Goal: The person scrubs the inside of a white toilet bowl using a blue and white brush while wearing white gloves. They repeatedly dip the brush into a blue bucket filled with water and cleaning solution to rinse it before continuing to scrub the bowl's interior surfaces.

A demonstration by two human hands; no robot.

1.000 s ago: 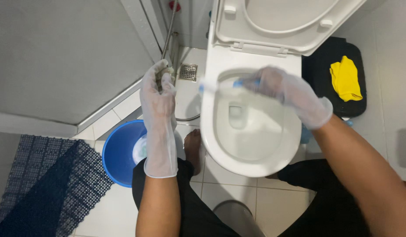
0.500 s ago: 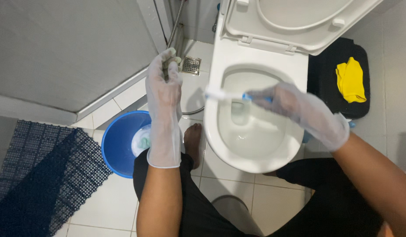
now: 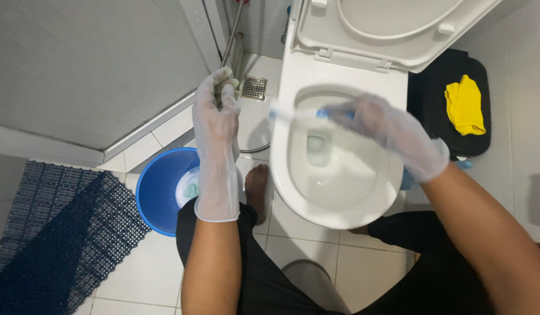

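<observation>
Both my hands wear thin translucent gloves. My left hand (image 3: 216, 111) is closed around the end of a metal spray hose (image 3: 232, 32) that runs up toward the wall, held left of the toilet. My right hand (image 3: 386, 131) grips a blue-and-white brush (image 3: 302, 114), blurred by motion, lying across the back rim of the white toilet bowl (image 3: 281, 169). The toilet lid and seat (image 3: 392, 29) are raised. My bare foot (image 3: 257, 184) stands on the tiles beside the bowl.
A blue bucket (image 3: 156, 192) with items inside sits on the tiled floor left of the toilet. A dark blue mat (image 3: 54, 233) lies at lower left. A black bin (image 3: 456, 76) with a yellow cloth (image 3: 465, 105) on it stands right of the toilet. A floor drain (image 3: 254, 87) is near the hose.
My right hand has moved the brush across the back of the bowl rim. The view has shifted, and my left hand stays on the hose.
</observation>
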